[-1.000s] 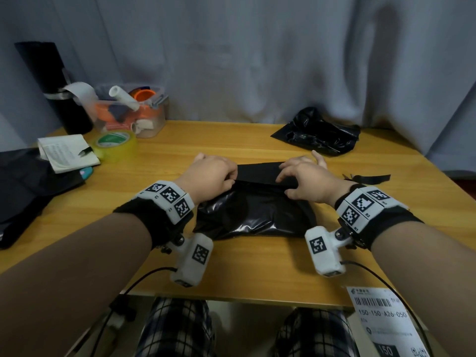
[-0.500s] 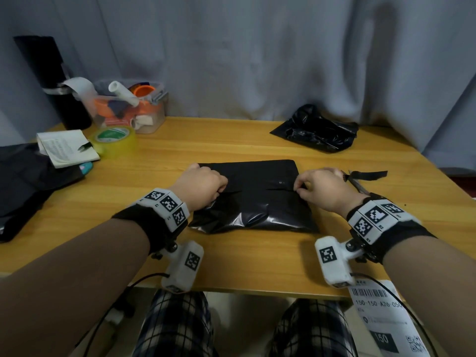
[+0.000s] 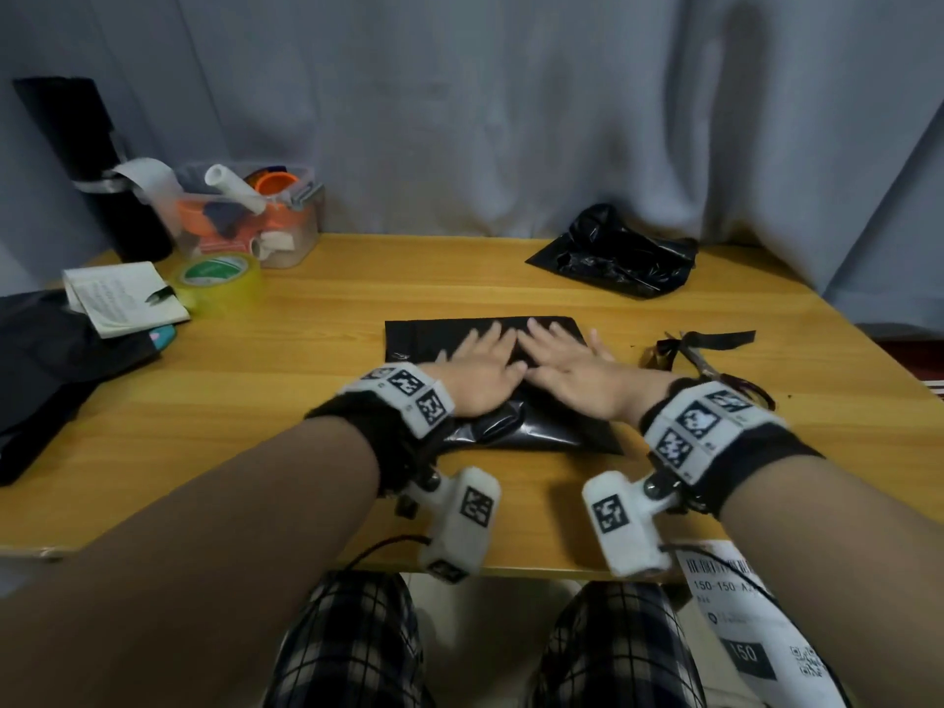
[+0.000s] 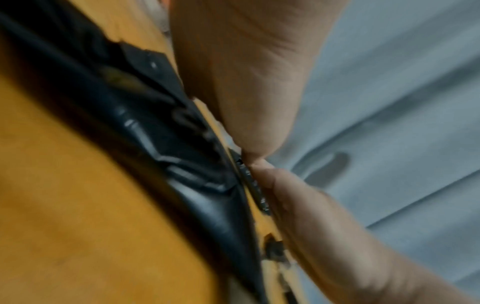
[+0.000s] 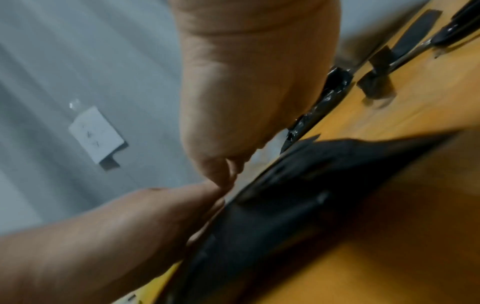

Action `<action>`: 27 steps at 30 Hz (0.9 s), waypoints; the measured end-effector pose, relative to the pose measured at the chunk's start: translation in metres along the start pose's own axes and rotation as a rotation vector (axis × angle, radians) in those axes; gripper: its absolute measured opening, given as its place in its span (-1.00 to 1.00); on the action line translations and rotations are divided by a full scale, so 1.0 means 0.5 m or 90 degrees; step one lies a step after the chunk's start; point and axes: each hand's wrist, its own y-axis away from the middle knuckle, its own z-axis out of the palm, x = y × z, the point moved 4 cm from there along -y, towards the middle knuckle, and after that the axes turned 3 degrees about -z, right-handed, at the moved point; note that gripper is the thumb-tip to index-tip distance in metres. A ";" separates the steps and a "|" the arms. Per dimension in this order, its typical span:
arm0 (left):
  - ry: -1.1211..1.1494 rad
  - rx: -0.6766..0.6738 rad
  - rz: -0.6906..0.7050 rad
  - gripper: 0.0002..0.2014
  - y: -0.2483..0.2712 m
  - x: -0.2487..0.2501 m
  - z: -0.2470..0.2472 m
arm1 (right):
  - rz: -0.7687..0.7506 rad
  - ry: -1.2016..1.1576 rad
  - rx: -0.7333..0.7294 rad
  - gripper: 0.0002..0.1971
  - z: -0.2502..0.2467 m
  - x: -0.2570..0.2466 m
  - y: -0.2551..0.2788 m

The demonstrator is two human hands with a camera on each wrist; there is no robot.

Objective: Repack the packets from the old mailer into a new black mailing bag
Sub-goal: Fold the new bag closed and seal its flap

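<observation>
The new black mailing bag (image 3: pixel 424 339) lies filled and folded over in the middle of the wooden table (image 3: pixel 306 401). My left hand (image 3: pixel 485 362) and right hand (image 3: pixel 567 362) lie flat on it side by side, fingers straight, pressing the folded flap. The wrist views are blurred: the left palm (image 4: pixel 246 72) hovers over the glossy bag (image 4: pixel 187 168), and the right palm (image 5: pixel 254 82) over the bag (image 5: pixel 311 195). The old mailer (image 3: pixel 618 258) lies crumpled at the back right. The packets are hidden.
Scissors (image 3: pixel 715 373) and a cut black strip (image 3: pixel 720 340) lie right of the bag. A tape roll (image 3: pixel 219 278), a booklet (image 3: pixel 122 298), a clear box of supplies (image 3: pixel 255 222) and a black roll (image 3: pixel 92 166) stand at the back left. More black bags (image 3: pixel 46 365) lie at the left edge.
Both hands had been curled at the flap's two ends. They have come together at the bag's middle and opened flat on it.
</observation>
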 end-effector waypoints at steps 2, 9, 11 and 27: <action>0.009 -0.056 -0.052 -0.44 -0.009 -0.018 0.037 | 0.045 0.013 -0.068 -0.44 0.032 -0.001 -0.007; 0.028 -0.061 -0.107 -0.46 0.006 -0.042 0.041 | 0.132 -0.009 -0.085 -0.44 0.041 -0.003 0.002; 0.024 -0.053 -0.114 -0.45 0.006 -0.043 0.042 | 0.149 -0.014 -0.081 -0.45 0.044 -0.002 0.005; -0.119 -0.129 -0.239 -0.12 0.061 -0.159 0.015 | 0.223 0.006 -0.123 -0.12 0.003 0.070 0.064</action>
